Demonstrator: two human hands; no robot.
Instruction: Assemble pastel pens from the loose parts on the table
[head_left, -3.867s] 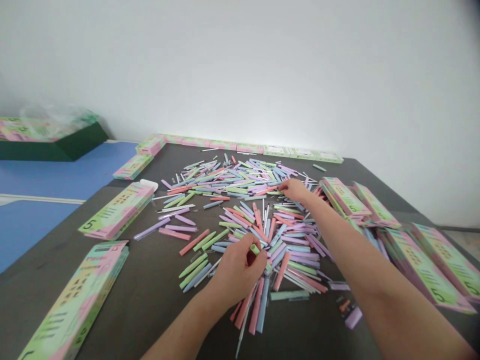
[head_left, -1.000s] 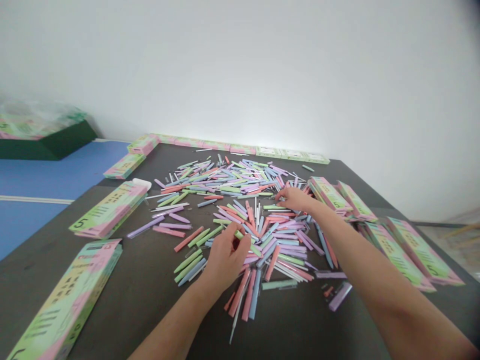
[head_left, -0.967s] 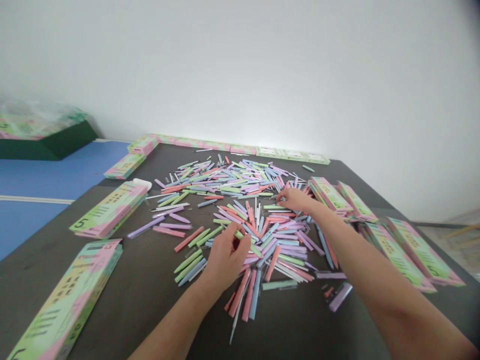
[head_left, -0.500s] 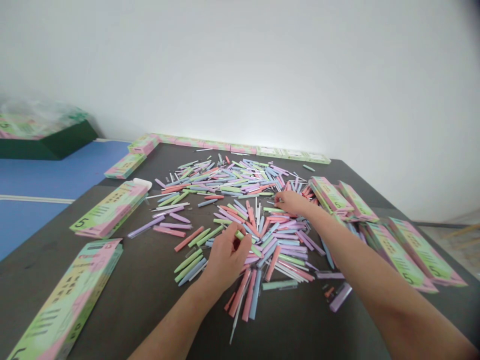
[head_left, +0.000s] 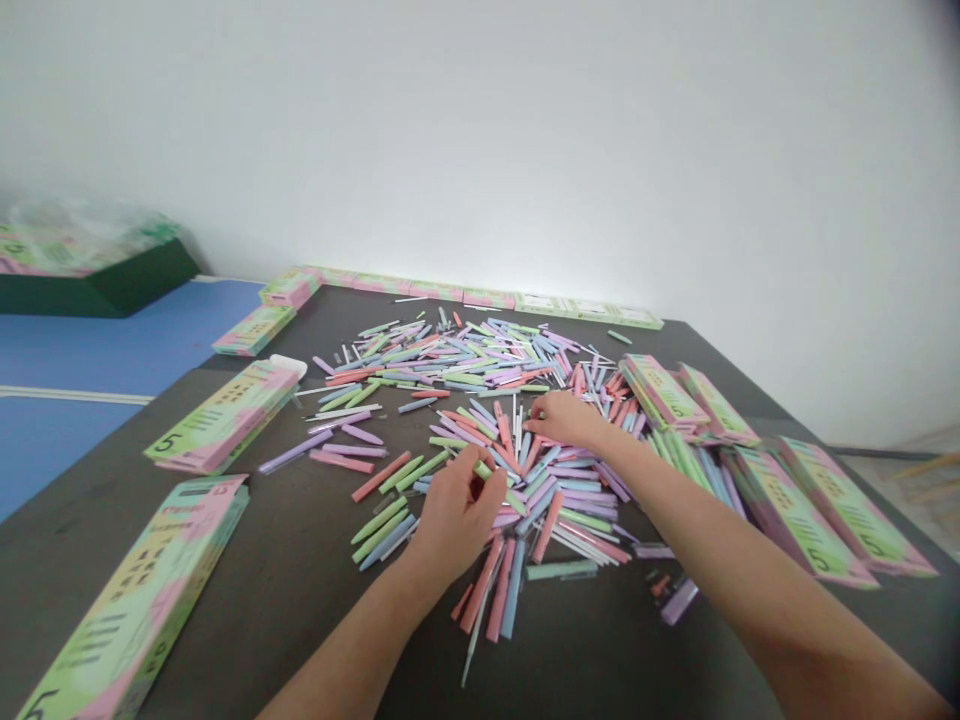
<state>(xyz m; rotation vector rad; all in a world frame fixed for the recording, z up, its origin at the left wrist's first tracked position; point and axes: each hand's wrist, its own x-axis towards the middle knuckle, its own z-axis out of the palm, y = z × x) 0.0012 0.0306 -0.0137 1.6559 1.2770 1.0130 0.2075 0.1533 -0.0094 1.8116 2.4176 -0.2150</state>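
Pen parts in green, blue, purple, coral and white lie in a loose pile (head_left: pixel 480 365) across the dark table. My left hand (head_left: pixel 461 505) is closed around a green pen barrel (head_left: pixel 514 502), which pokes out past the thumb over the near part of the pile. Farther back and to the right, my right hand (head_left: pixel 564 418) has its fingertips pressed together beside several white pen refills (head_left: pixel 517 415). Whatever is between those fingertips is too small to make out. Two green barrels (head_left: pixel 380 530) and a blue one lie left of my left hand.
Printed pen boxes (head_left: pixel 225 415) line the table's left side, and more boxes (head_left: pixel 795 510) lie on the right. A row of boxes (head_left: pixel 435 290) runs along the back edge by the wall. At far left, a dark green tray (head_left: pixel 142 280) rests on a blue surface (head_left: pixel 67 440).
My right hand has moved left and slightly nearer, from the pile's right side to the white refills. My left hand stays almost in place with the green barrel.
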